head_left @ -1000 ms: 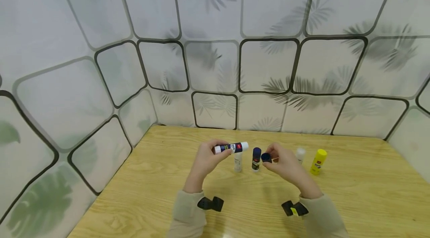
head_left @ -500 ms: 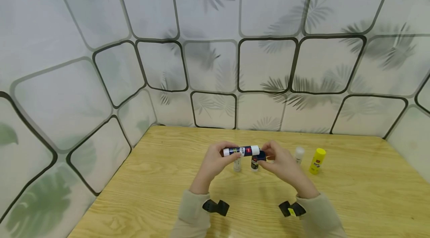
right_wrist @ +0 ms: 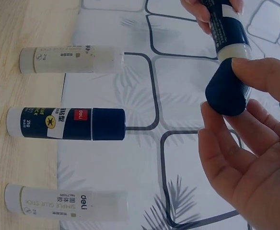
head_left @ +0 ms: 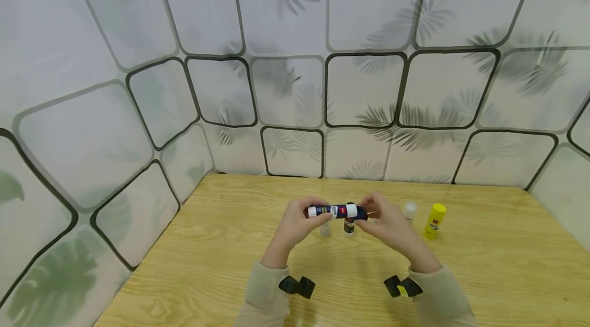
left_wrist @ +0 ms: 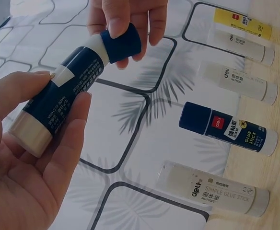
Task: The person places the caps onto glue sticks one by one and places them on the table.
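Observation:
My left hand point(head_left: 295, 224) grips the body of a dark blue glue stick point(left_wrist: 65, 96), held sideways above the table. Its white base shows at the left end and a pale white neck at the other. My right hand point(head_left: 387, 224) pinches the dark blue cap point(right_wrist: 226, 91) between thumb and fingers. The cap meets the neck end, with a band of white showing between cap and body in both wrist views. How far it sits over the neck is hidden. Behind the hands, a second blue glue stick point(left_wrist: 226, 129) stands upright with its cap on.
Translucent white glue sticks stand either side of the upright blue one, including one point(left_wrist: 214, 190) at the left and one point(head_left: 410, 211) at the right. A yellow glue stick point(head_left: 435, 222) ends the row. Patterned fabric point(head_left: 295, 86) rises behind the wooden table point(head_left: 207, 265).
My left hand has moved right with the glue stick, bringing its white end to the cap. The right hand has turned the cap in line with it and stayed roughly in place.

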